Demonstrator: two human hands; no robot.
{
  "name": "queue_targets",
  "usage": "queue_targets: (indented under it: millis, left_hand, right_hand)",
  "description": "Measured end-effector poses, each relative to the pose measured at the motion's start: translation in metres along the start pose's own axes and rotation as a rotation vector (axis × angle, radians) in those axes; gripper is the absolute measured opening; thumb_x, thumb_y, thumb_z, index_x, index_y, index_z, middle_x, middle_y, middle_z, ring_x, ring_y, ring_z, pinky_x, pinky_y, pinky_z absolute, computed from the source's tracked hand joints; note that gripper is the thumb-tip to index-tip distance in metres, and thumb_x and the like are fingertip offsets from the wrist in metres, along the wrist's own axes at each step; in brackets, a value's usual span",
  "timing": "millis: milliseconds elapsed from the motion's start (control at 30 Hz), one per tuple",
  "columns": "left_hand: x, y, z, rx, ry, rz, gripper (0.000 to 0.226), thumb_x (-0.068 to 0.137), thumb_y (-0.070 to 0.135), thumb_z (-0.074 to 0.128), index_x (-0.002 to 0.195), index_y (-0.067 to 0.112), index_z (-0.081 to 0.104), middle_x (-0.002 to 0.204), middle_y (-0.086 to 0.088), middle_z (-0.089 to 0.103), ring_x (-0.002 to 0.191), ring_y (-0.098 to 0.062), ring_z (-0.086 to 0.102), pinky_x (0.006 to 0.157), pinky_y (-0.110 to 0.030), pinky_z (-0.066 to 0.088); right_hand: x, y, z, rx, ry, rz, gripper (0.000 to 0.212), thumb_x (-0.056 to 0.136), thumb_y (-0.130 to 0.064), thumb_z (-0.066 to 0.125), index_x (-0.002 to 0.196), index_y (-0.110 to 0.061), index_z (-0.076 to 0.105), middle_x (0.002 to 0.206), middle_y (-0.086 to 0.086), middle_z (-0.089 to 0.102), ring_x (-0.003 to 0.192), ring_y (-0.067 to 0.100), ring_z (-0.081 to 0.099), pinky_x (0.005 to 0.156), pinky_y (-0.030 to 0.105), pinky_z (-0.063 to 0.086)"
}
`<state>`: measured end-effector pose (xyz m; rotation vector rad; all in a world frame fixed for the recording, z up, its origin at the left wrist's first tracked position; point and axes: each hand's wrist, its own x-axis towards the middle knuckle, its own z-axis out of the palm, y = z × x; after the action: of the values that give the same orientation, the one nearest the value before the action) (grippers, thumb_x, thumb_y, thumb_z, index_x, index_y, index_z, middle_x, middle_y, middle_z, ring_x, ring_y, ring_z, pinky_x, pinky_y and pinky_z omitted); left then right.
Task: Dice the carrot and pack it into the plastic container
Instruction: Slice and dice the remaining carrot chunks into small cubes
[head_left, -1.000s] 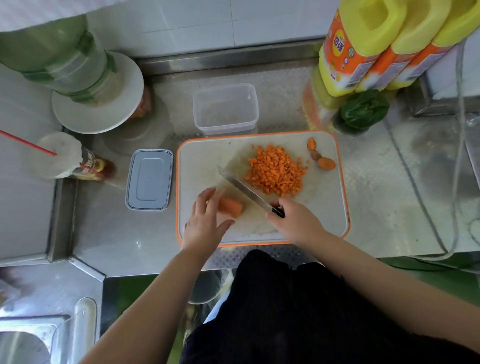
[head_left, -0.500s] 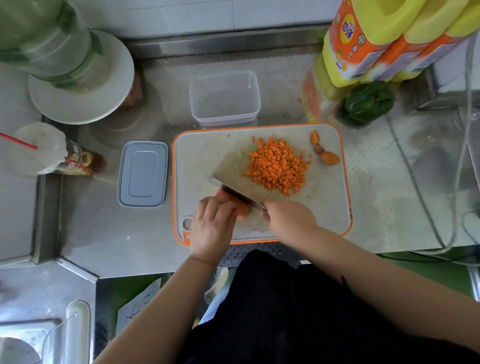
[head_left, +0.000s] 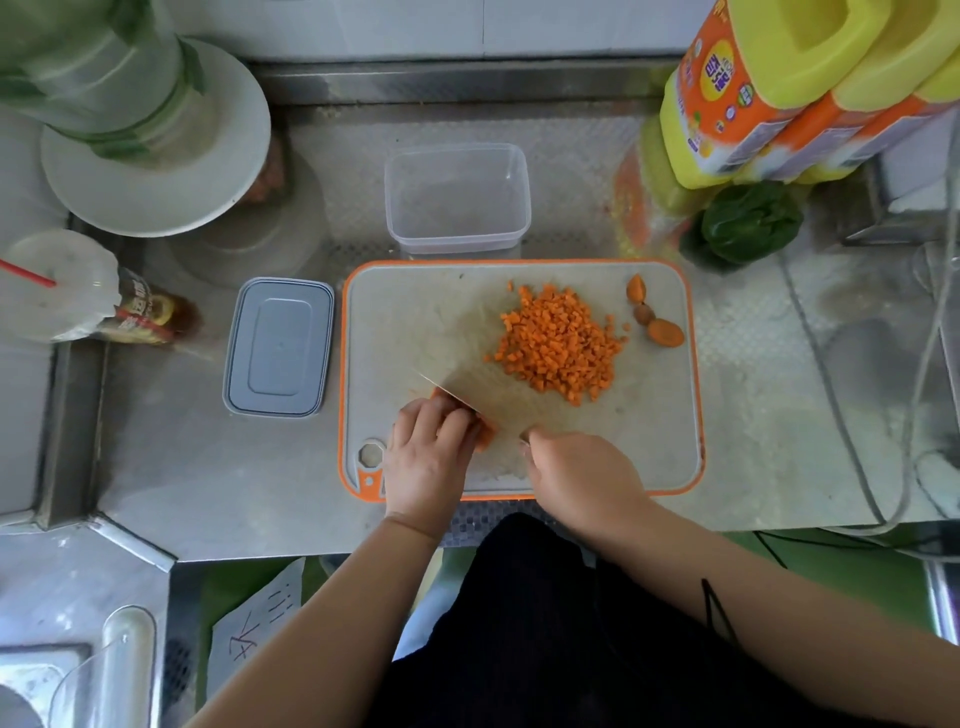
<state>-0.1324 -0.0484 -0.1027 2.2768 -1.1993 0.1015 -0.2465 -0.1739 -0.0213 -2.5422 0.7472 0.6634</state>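
A white cutting board with an orange rim (head_left: 415, 312) lies on the steel counter. On its near left part my left hand (head_left: 428, 452) curls over a short carrot piece (head_left: 485, 434), mostly hidden under the fingers. My right hand (head_left: 582, 475) grips the handle of a wide knife (head_left: 483, 395), whose blade leans against the carrot beside my left fingers. A heap of diced carrot (head_left: 561, 343) sits mid-board, with three carrot end scraps (head_left: 665, 332) at the right edge. The clear plastic container (head_left: 457, 195) stands with nothing in it just behind the board.
The grey container lid (head_left: 279, 347) lies left of the board. Yellow-orange bottles (head_left: 779, 88) and a green pepper (head_left: 748, 223) stand at the back right. A white plate under a green bottle (head_left: 156, 140) and a lidded cup with a red straw (head_left: 57, 286) are at left. Cables (head_left: 831, 395) run at right.
My left hand closed over the carrot piece and slid toward the board's near edge. The knife came down from the heap side against the carrot, and its blade now tilts flatter.
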Motion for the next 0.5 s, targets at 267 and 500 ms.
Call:
queue_targets:
  millis: [267, 500]
  left_hand:
    - [-0.002, 0.0, 0.007, -0.027, 0.059, -0.006, 0.013, 0.092, 0.021, 0.063, 0.087, 0.011, 0.07, 0.098, -0.006, 0.064, 0.094, -0.029, 0.051, 0.081, -0.038, 0.046]
    - [-0.004, 0.0, 0.012, -0.075, 0.1, -0.023, 0.013, 0.099, 0.029, 0.055, 0.097, 0.018, 0.062, 0.098, -0.005, 0.064, 0.096, -0.028, 0.05, 0.087, -0.031, 0.04]
  right_hand:
    - [0.002, -0.002, -0.009, 0.005, -0.061, 0.016, 0.006, 0.093, -0.007, 0.047, 0.096, -0.012, 0.051, 0.06, -0.002, 0.036, 0.05, 0.017, 0.034, 0.042, 0.029, 0.018]
    - [0.009, -0.004, -0.014, 0.019, -0.109, -0.009, 0.017, 0.089, 0.004, 0.045, 0.087, -0.013, 0.045, 0.06, 0.0, 0.036, 0.048, 0.015, 0.032, 0.042, 0.027, 0.018]
